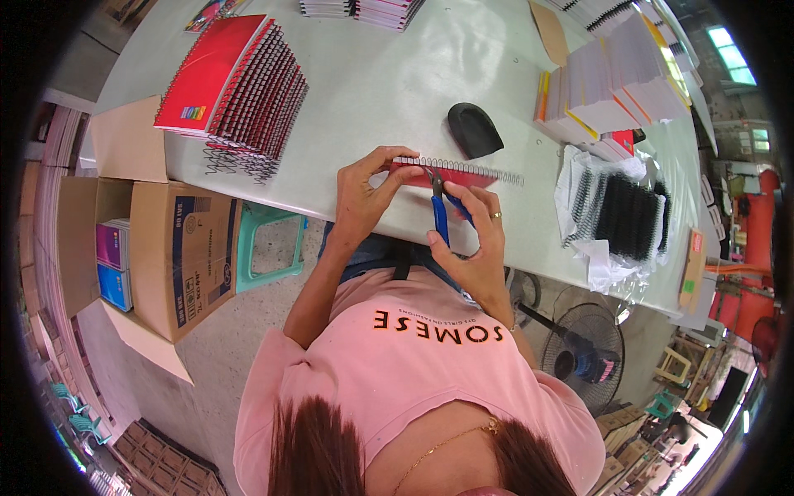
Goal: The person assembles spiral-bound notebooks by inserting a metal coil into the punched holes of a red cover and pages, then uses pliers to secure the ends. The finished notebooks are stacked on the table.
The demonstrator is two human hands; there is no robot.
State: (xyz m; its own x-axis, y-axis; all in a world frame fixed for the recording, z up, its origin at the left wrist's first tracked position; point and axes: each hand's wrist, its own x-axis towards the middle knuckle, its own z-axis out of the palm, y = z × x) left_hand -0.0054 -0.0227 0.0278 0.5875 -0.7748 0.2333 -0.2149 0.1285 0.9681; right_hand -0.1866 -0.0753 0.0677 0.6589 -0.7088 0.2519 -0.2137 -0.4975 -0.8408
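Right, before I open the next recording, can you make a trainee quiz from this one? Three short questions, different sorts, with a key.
1. Which grip holds the blue-handled pliers?
2. True or false: the black coils lie to the right of the notebook stack on the table.
3. What does the left grip hold?
A) a fan
B) a red notebook
C) a cardboard box

Key
1. The right grip
2. True
3. B
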